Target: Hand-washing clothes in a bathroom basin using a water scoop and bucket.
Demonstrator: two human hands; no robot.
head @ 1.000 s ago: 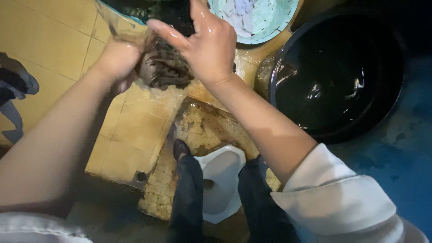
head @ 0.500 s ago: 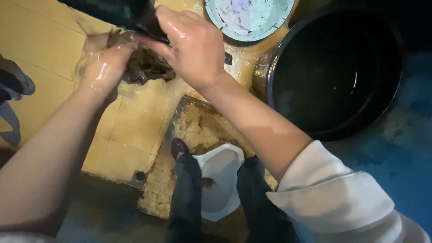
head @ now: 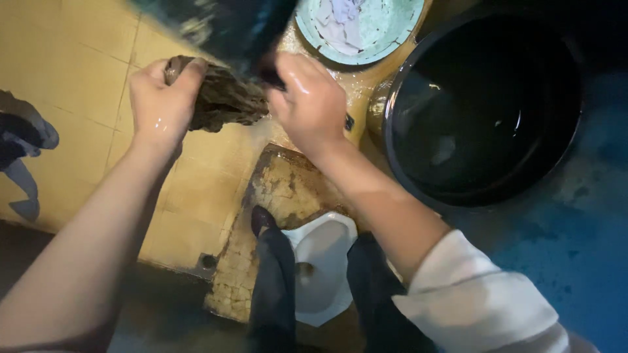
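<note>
Gripping a wet, dark brown wad of cloth [head: 219, 98], the left hand [head: 160, 104] was closed over its left end, fingers curled across the top and the skin shining with water. The cloth was bunched and wrinkled, held clear above the yellow tiled floor [head: 85, 72] and stretched between both hands. At the far left edge of the view lay a grey and dark garment [head: 23, 140], well apart from the hands.

Above the cloth hung a larger dark, wet piece of fabric [head: 229, 26], blurred, reaching down to the right hand; whether it was joined to the brown wad could not be told. The right hand [head: 311, 108] was closed as well, fingers clenched on the right end of the cloth where the dark fabric met it, the back of the hand wet.

Below the hands, a stained, cracked slab [head: 281, 189] surrounded a white squat pan [head: 324, 261], with the person's dark trouser legs [head: 275, 287] standing on either side of it. A white sleeve [head: 484, 301] was pushed up on the right forearm.

Beyond the right hand sat a pale green basin [head: 386, 39] with light cloth in it. Further right stood a large black tub [head: 484, 104] holding dark water, on a blue floor [head: 575, 248].
</note>
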